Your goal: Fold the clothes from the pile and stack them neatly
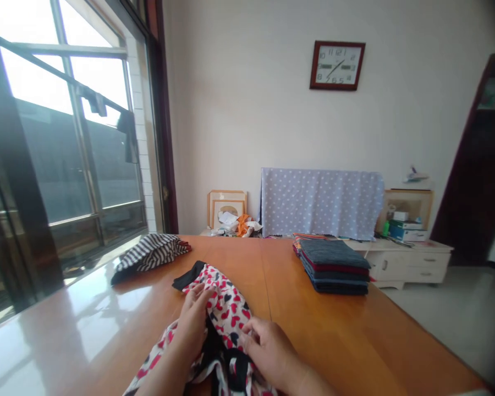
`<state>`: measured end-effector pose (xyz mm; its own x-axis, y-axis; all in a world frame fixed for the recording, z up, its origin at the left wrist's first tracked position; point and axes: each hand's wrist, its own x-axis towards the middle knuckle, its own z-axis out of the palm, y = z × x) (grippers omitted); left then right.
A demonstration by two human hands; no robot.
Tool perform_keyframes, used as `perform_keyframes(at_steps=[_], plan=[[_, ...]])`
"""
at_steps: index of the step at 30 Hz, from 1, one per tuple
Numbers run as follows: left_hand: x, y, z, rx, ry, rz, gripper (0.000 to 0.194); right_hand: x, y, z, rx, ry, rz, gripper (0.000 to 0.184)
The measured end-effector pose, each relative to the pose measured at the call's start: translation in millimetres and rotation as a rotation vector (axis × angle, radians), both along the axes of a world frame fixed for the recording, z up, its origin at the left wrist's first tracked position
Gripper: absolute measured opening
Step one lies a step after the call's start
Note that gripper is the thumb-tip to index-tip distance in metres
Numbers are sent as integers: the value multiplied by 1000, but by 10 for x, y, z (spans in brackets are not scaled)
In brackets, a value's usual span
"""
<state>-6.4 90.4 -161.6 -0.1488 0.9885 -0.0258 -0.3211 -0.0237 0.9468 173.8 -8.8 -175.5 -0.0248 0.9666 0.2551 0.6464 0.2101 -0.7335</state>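
A white garment with red and black hearts (230, 301) lies bunched near the front of the wooden table. One black-cuffed sleeve stretches away toward the back left, and black trim shows in the folds nearer me. My left hand (194, 318) is closed on the cloth along that sleeve, its fingertips partly hidden in the fabric. At the garment's right edge, my right hand (268, 345) pinches the material between thumb and fingers. The lower part of the garment runs out of view at the bottom, partly behind my forearms.
A stack of folded clothes (334, 264) sits at the table's (313, 335) back right. Toward the back left lies a crumpled black-and-white striped garment (150, 254). Beyond the table are a blue dotted cloth cover (322, 203) and a white cabinet (416, 264). Large windows line the left.
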Motion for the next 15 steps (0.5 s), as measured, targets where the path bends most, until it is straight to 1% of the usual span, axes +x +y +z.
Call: perform_keyframes(at_steps=[3,7,12,15], plan=[[50,-76,-8,110,76,-127,59,10,43,-12,61,54,-3,21],[117,-143,-57,222,92,-289,63,15,91,-18,106,119,51,21],[184,-282,-76,299,195,-515,58,-27,82,-14,85,202,160,21],[189,-366,-50,330,234,-631,50,-35,76,-17,91,229,187,28]])
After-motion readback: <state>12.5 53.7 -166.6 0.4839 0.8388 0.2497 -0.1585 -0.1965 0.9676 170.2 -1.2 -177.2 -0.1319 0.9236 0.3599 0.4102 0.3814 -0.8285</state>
